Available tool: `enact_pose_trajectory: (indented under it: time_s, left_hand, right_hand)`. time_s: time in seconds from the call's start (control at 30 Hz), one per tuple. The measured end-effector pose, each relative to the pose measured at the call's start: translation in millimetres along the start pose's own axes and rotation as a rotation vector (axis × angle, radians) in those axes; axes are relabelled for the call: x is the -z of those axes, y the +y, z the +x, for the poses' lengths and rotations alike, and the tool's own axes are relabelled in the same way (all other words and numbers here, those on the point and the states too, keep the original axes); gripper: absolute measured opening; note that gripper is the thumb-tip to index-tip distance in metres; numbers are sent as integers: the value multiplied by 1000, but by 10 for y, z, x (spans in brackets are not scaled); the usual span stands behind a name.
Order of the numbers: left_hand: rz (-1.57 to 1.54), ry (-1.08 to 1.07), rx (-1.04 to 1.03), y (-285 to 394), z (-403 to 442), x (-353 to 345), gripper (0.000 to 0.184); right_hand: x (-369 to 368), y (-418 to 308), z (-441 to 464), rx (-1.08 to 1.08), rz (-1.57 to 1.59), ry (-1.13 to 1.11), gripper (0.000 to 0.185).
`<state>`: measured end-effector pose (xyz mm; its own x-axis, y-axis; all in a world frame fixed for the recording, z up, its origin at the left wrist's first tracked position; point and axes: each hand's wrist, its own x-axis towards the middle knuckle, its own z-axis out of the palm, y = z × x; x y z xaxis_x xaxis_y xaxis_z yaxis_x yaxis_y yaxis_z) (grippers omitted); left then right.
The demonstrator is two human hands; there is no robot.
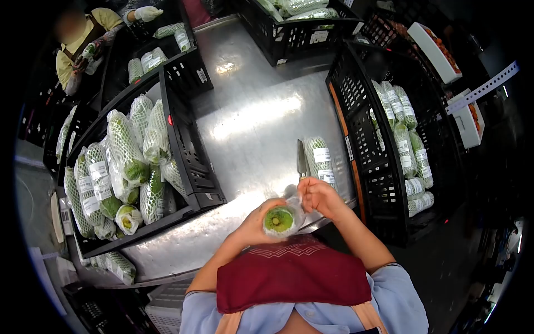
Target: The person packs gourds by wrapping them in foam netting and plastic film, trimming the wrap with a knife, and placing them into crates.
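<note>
Close to my body, my left hand is wrapped round a green vegetable in clear film and white netting, its round end facing up. My right hand is just to the right of it, fingers curled at the loose film; whether they pinch it is too small to tell. A knife lies on the metal table beyond my right hand, blade pointing away. Beside the knife rests a netted, labelled vegetable, its near end close to my right hand.
At the left, a black crate holds several netted vegetables. Another black crate with labelled ones stands at the right. A third crate is at the far edge. A co-worker in yellow is at the upper left, beyond more crates.
</note>
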<state>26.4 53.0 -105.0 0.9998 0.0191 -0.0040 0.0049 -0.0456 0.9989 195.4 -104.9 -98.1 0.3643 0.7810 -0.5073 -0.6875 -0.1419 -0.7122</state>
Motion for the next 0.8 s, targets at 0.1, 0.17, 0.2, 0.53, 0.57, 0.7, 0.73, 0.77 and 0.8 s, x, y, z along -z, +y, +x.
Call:
enact_pose_trajectory:
  time_s: [0.1, 0.17, 0.2, 0.53, 0.57, 0.7, 0.73, 0.77, 0.8]
  left_hand:
    - [-73, 205, -21, 26, -33, -23, 79]
    - [-67, 330, -13, -3, -107, 7, 78]
    - [-26, 344, -24, 47, -150, 31, 79]
    - [212, 509, 134, 512, -562, 66, 75]
    - [207, 515, 140, 481, -588, 45, 75]
    - [265, 482, 175, 478, -615, -12, 75]
    - [297, 462, 185, 506, -610, -24, 75]
    - [293, 447, 183, 505, -613, -32, 75]
    - [289, 430, 180, 496, -615, -34, 75]
  right_hand:
    - [202, 254, 213, 317, -973, 263, 26]
    - [94, 404, 251, 690, -1707, 417, 31]
    - [25, 437, 293, 458, -1667, 365, 41]
    - [131, 472, 448, 279, -790, 248, 68]
    - [70, 400, 360, 138, -387, 175, 69]
    - [-141, 128, -156, 81, 26, -80, 62]
    - [-157, 151, -264, 122, -69, -113, 52]
    - [-182, 143, -364, 129, -99, -200, 47]
    - [-213, 118, -469, 138, -129, -287, 42]
